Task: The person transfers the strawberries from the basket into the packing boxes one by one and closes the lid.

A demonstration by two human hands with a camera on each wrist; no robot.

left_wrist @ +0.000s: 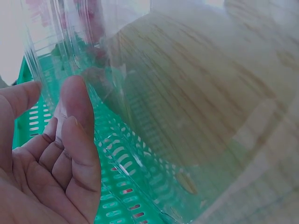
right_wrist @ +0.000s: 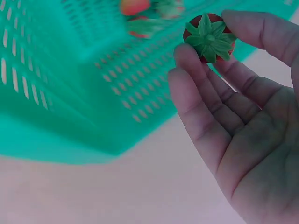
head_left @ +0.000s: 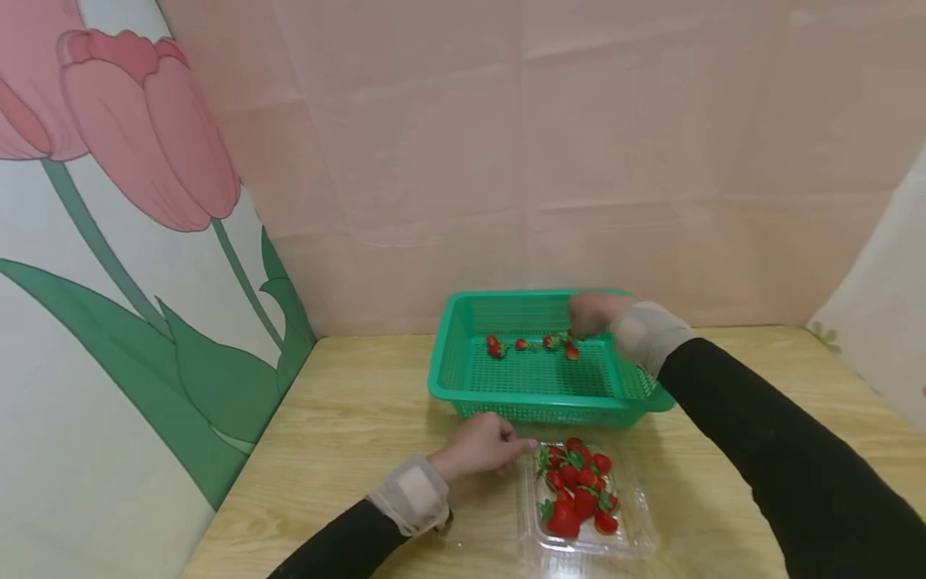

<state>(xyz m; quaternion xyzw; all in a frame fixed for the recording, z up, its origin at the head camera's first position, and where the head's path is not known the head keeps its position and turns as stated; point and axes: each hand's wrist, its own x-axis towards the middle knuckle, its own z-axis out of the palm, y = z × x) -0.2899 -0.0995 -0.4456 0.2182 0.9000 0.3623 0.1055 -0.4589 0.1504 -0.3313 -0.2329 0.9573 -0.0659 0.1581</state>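
Observation:
My right hand [head_left: 599,312] is over the right back part of a green plastic basket [head_left: 542,400]. Its thumb and fingers pinch a small strawberry [right_wrist: 210,39], whose green leafy cap faces the right wrist camera. My left hand [head_left: 483,444] is at the back left corner of a clear plastic clamshell box [head_left: 637,515], in front of the basket. Its thumb and curled index finger hold the box's edge, though the clear plastic makes the contact hard to see. A pile of red strawberries [head_left: 579,498] lies in the box. Several more strawberries [head_left: 521,344] lie in the basket.
The box's clear lid [head_left: 481,523] lies opened out to the left, under the left forearm. Everything stands on a wood-grain table [head_left: 347,402]. Behind it hangs a pinkish cloth [head_left: 405,161], with a tulip-printed panel [head_left: 145,137] at the left and a pale cloth [head_left: 886,297] at the right.

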